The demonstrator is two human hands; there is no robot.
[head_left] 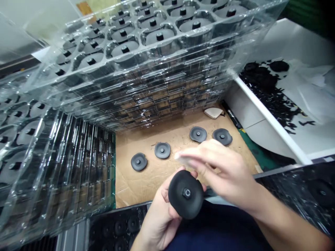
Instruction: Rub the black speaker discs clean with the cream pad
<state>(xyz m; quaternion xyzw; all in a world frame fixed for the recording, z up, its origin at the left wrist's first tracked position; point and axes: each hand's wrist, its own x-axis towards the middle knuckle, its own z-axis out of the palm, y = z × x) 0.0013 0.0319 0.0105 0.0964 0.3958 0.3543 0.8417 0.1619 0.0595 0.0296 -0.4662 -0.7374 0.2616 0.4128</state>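
Observation:
My left hand (163, 212) is closed around a black rounded disc (184, 205) with a small hub at its centre. The disc's dished face is turned up toward me. Just above and to the right, my right hand (220, 165) has its fingers pressed together, smeared by motion. A pale spot shows at its fingertips, but what they hold cannot be made out. Beyond the hands, several similar discs (162, 150) lie apart on a brown cardboard sheet (136, 190).
Tall stacks of clear plastic trays (162, 76) filled with discs rise ahead and at left. On the right a white bin (272, 115) contains black scraps (272, 90). A small white piece (213, 112) and a black pen-like object (232, 115) lie by the cardboard's far right corner.

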